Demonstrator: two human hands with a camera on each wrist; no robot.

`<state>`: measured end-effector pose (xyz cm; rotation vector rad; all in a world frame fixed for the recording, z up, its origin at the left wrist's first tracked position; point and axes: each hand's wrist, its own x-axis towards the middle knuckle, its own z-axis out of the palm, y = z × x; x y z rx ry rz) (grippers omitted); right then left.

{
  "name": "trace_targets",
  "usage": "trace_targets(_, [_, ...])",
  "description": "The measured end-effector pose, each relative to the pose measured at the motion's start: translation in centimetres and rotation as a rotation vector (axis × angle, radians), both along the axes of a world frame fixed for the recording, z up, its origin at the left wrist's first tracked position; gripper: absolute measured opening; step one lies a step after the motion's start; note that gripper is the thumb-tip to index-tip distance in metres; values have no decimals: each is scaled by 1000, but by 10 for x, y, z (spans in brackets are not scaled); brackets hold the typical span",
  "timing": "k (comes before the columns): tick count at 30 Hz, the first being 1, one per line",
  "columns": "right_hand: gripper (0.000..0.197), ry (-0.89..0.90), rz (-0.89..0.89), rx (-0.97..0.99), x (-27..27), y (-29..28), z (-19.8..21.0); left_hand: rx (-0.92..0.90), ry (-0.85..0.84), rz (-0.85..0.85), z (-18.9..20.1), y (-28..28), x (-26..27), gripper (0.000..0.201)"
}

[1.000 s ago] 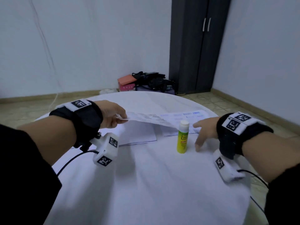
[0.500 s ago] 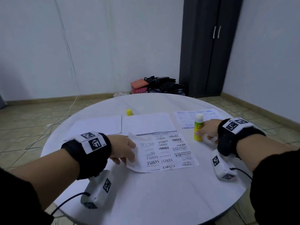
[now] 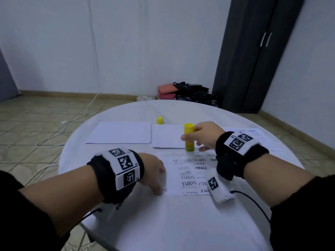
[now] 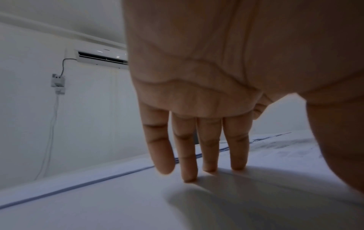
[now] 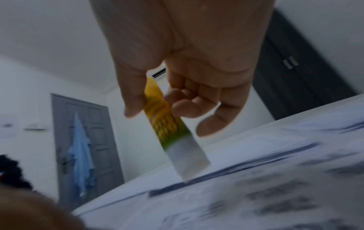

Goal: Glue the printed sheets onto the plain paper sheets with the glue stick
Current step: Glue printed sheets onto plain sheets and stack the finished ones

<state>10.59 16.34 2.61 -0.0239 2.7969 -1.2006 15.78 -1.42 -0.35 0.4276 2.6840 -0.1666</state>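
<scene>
While gripped by right-hand fingers (image 5: 178,107), glue stick (image 5: 167,124) points down.

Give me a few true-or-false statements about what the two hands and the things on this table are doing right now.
1. The right hand grips the glue stick. True.
2. The glue stick lies flat on the table. False: it is held roughly upright, white end down at the far edge of the printed sheet.
3. The left hand rests straight fingers on the printed sheet. True.
4. The printed sheet lies blank side up. False: its print faces up.
5. The yellow cap stands loose on the table. True.
</scene>
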Motion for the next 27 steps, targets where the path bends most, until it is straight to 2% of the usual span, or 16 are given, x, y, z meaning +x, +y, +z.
trace_targets(3, [30, 88, 47, -30, -4, -35, -7, -19, 22, -4, -2, 0, -3, 73])
trace_targets(11, [30, 139, 193, 269, -17, -66, -13, -28, 37, -35, -4, -2, -9, 79])
trace_targets(16, [26, 143, 135, 344, -18, -45, -13, 12, 0, -16, -2, -4, -15, 82])
trace_targets(22, [24, 116, 4, 368, -15, 9, -12, -8, -18, -5, 1, 1, -18, 81])
trace_targets(27, [23, 109, -108, 410, -10, 44, -12, -26, -10, 9, 3, 5, -18, 91])
